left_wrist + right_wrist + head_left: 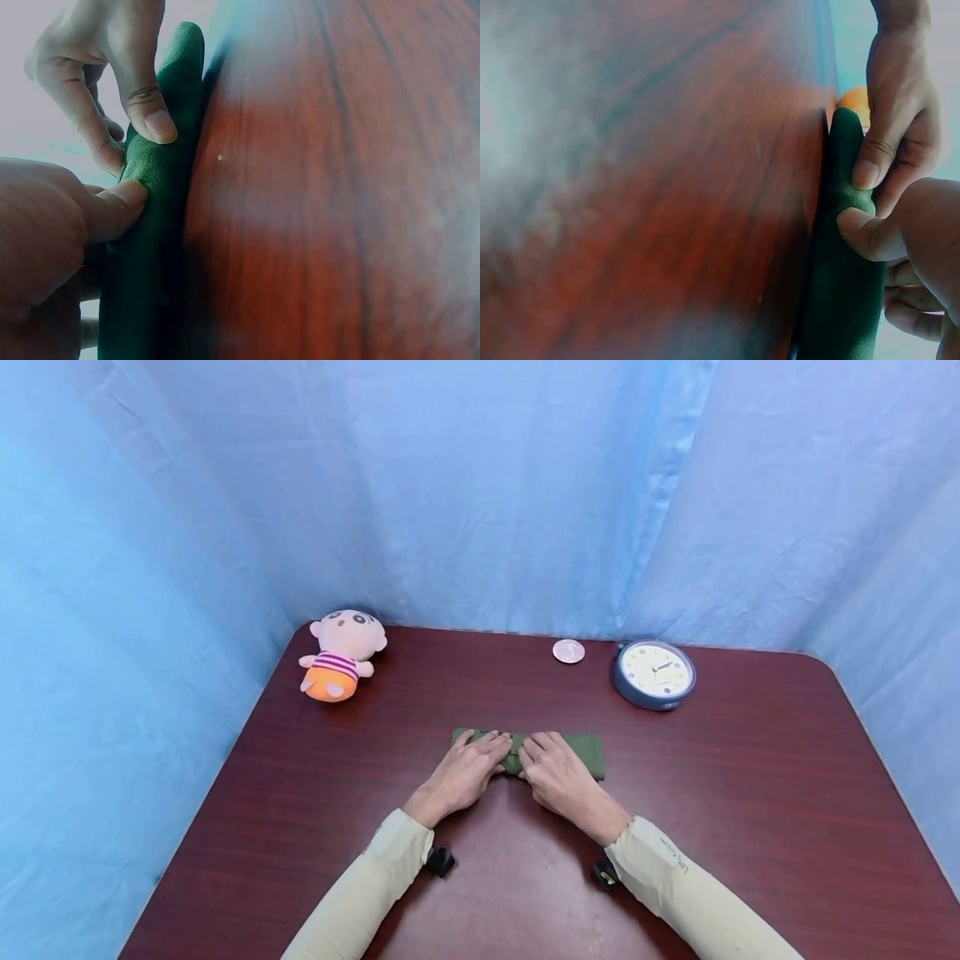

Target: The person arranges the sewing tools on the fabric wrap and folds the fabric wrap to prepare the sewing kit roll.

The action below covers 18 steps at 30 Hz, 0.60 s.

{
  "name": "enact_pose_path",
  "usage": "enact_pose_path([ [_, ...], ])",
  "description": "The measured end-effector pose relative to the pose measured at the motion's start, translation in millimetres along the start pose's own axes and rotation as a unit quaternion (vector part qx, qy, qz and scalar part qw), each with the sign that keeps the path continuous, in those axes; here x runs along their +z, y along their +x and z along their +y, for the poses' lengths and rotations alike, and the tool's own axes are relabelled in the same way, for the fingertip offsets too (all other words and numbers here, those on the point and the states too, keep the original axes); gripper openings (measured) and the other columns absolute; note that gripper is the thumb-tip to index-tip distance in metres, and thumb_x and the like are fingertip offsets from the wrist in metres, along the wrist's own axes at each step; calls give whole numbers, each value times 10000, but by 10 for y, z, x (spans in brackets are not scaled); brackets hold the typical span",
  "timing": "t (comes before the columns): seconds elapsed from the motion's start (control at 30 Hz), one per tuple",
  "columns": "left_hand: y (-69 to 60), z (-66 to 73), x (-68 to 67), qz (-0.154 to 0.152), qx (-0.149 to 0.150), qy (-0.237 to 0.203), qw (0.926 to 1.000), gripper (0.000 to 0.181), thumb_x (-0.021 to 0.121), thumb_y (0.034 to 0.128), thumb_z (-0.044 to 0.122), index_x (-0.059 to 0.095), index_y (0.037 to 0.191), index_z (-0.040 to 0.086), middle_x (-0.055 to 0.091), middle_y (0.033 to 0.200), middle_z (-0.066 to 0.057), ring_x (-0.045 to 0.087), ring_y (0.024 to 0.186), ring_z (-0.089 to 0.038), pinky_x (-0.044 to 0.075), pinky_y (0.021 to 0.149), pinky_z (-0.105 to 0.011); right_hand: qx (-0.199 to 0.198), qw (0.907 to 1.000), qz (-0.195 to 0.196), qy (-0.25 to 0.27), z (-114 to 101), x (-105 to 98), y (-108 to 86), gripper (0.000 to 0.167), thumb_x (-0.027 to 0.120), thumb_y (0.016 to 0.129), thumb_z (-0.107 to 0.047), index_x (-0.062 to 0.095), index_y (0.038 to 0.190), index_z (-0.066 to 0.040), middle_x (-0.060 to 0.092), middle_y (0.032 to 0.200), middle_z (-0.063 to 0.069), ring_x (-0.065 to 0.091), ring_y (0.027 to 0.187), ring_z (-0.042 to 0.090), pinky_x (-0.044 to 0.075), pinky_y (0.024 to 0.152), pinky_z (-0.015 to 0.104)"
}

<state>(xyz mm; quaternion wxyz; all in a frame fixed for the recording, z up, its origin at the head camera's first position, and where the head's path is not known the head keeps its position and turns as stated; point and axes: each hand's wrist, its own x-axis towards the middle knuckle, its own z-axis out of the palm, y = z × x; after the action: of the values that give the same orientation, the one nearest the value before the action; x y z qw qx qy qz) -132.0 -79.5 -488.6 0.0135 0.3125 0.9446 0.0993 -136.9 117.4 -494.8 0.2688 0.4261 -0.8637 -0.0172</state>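
Observation:
A dark green strip of folded or rolled cloth [588, 755] lies across the middle of the table, its long side running left to right. My left hand [467, 772] grips it just left of its middle, thumb on the near side and fingers over the top. Close beside it, my right hand [558, 777] pinches the same cloth in the same way. In the left wrist view the woven cloth [142, 255] bulges slightly between the two thumbs. The right wrist view shows the cloth [844, 300] as a thick, rounded band; its far side is mostly hidden.
A plush doll [337, 656] in a striped top and orange shorts lies at the back left of the brown table [750, 827]. Toward the back right are a small round pinkish disc [568, 651] and a blue-rimmed clock [655, 675]. Blue curtains [480, 493] surround the table.

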Motion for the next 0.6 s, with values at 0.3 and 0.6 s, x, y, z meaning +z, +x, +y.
enact_pose_path([
  [0.3,-11,5,17,101,30,85,9999,414,547,1023,221,573,1417,95,579,1470,-80,544,1382,-238,415,1150,-519,-117,9998,-115,-102,4,-16,29,85,609,747,-55,677,795,-39,647,795,71,603,841,254,493,782,370],
  [0.6,-8,-10,37,74,25,-39,10000,422,541,1028,221,561,1429,90,565,1484,-81,528,1398,-239,399,1163,-521,65,9997,26,221,3,-4,7,203,804,738,-207,716,825,-46,691,821,55,627,855,240,507,789,365],
])
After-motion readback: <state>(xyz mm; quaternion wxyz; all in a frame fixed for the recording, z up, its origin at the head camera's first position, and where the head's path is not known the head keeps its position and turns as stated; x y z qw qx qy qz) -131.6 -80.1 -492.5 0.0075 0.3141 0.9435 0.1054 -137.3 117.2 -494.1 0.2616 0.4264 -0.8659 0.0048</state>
